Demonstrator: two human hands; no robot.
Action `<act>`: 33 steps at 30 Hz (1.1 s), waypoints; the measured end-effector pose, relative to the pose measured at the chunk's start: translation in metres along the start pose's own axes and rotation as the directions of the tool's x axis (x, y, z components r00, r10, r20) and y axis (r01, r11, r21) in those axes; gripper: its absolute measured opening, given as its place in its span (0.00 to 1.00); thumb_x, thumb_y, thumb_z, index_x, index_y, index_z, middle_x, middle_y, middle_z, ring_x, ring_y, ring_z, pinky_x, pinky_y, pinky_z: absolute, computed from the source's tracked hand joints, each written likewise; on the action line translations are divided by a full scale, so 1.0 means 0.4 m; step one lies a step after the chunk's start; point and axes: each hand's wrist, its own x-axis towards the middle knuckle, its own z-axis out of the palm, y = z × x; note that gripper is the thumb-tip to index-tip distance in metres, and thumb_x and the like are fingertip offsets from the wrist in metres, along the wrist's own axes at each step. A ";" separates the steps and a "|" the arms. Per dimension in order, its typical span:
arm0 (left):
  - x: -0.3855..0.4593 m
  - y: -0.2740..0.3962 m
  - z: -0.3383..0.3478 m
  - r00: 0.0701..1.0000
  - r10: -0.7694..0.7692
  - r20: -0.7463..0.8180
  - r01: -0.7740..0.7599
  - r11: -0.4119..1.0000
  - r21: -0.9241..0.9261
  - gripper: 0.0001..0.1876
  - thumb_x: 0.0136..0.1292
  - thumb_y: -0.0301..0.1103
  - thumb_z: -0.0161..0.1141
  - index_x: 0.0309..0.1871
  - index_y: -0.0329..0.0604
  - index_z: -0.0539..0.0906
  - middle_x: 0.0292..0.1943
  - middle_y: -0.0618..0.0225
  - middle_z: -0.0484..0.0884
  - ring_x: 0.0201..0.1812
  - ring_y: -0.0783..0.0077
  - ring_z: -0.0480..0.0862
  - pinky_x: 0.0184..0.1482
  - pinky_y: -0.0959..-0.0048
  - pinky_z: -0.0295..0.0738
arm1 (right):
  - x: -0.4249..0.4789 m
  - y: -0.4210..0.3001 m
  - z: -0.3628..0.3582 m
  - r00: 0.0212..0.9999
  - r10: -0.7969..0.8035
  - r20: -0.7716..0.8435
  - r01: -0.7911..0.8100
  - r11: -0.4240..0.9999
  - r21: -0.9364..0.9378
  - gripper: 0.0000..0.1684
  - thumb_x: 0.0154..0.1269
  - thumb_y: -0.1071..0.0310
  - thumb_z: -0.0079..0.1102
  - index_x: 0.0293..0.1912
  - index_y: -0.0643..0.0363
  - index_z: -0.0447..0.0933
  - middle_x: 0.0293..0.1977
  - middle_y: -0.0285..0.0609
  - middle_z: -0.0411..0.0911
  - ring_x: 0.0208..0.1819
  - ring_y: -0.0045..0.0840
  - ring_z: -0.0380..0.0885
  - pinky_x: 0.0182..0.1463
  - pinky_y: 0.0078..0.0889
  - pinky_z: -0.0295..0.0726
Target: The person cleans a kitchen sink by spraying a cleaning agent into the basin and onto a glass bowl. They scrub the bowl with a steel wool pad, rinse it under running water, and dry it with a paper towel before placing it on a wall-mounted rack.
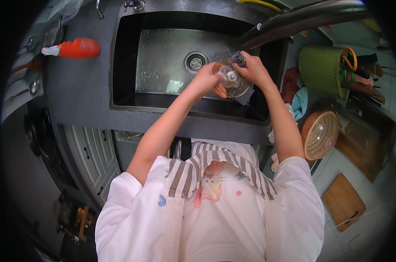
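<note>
Over the right half of the stainless steel sink [167, 42], my left hand [207, 79] grips the rim of a clear round vessel or lid [234, 90]. A pale knob-like piece stands at its centre, and small wet specks or suds show on it. My right hand [254, 68] pinches a dark speckled scouring pad [238, 59] against its far edge. Part of a grey pad or cloth [245, 98] shows below the clear piece; whether it is touching cannot be told. The drain strainer [195, 63] lies left of my hands, with water drops on the basin floor.
An orange spray bottle [80, 48] lies on the counter left of the sink. A thick metal pipe-like bar [303, 21] crosses the upper right. At right are a green ribbed container [321, 72] beside knives and scissors, a blue cloth [299, 102] and a woven-look basket [321, 136].
</note>
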 end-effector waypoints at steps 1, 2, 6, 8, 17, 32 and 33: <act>0.013 -0.024 -0.018 0.995 0.083 -0.060 -0.078 0.994 0.071 0.19 0.59 0.19 0.48 0.55 0.29 0.70 0.36 0.54 0.81 0.27 0.60 0.85 0.30 0.69 0.83 | -0.007 -0.007 0.017 0.997 0.060 -0.050 -0.059 0.998 0.034 0.15 0.54 0.64 0.65 0.37 0.63 0.73 0.26 0.53 0.76 0.28 0.44 0.77 0.34 0.35 0.76; 0.026 -0.048 -0.037 0.979 0.168 -0.114 -0.150 0.978 0.147 0.18 0.58 0.20 0.49 0.53 0.30 0.72 0.38 0.55 0.82 0.32 0.60 0.85 0.35 0.70 0.81 | -0.017 -0.020 0.036 0.988 0.122 -0.098 -0.116 0.991 0.070 0.15 0.54 0.65 0.64 0.37 0.63 0.72 0.27 0.55 0.77 0.30 0.46 0.77 0.35 0.37 0.76; 0.041 -0.095 -0.033 0.823 0.429 -0.372 -0.312 0.889 0.336 0.17 0.58 0.23 0.52 0.53 0.35 0.76 0.37 0.56 0.84 0.38 0.66 0.84 0.43 0.72 0.76 | -0.083 -0.037 0.130 0.871 0.459 -0.176 -0.323 0.804 0.498 0.17 0.52 0.71 0.57 0.45 0.61 0.72 0.33 0.43 0.77 0.35 0.28 0.78 0.42 0.29 0.76; 0.030 -0.085 -0.027 0.802 0.392 -0.451 -0.266 0.910 0.318 0.18 0.60 0.24 0.53 0.55 0.37 0.75 0.33 0.54 0.84 0.37 0.66 0.85 0.42 0.71 0.76 | -0.097 -0.068 0.177 0.795 0.604 -0.060 -0.323 0.505 0.801 0.21 0.49 0.73 0.57 0.47 0.60 0.72 0.36 0.38 0.75 0.39 0.20 0.74 0.44 0.25 0.74; -0.017 -0.038 -0.067 0.995 0.046 -0.090 -0.035 0.993 0.116 0.19 0.64 0.22 0.47 0.59 0.35 0.68 0.26 0.59 0.79 0.17 0.65 0.82 0.18 0.72 0.81 | -0.019 -0.010 0.100 0.989 0.145 -0.010 -0.144 0.986 0.088 0.16 0.46 0.69 0.69 0.36 0.62 0.75 0.28 0.47 0.78 0.27 0.35 0.78 0.35 0.29 0.75; 0.011 -0.077 -0.114 0.929 0.335 -0.160 -0.271 0.907 0.322 0.14 0.64 0.26 0.50 0.52 0.34 0.72 0.31 0.58 0.80 0.17 0.67 0.81 0.17 0.75 0.78 | 0.006 -0.061 0.106 0.994 -0.085 -0.074 0.088 0.995 0.038 0.18 0.52 0.76 0.61 0.45 0.61 0.73 0.37 0.51 0.78 0.41 0.43 0.79 0.44 0.32 0.77; 0.003 -0.075 -0.103 0.924 0.318 -0.211 -0.262 0.931 0.255 0.13 0.65 0.26 0.50 0.52 0.33 0.73 0.33 0.58 0.80 0.20 0.67 0.82 0.17 0.75 0.79 | -0.001 -0.062 0.113 0.985 -0.085 -0.148 0.097 0.992 0.078 0.20 0.52 0.78 0.59 0.47 0.61 0.74 0.40 0.51 0.79 0.43 0.42 0.80 0.46 0.31 0.77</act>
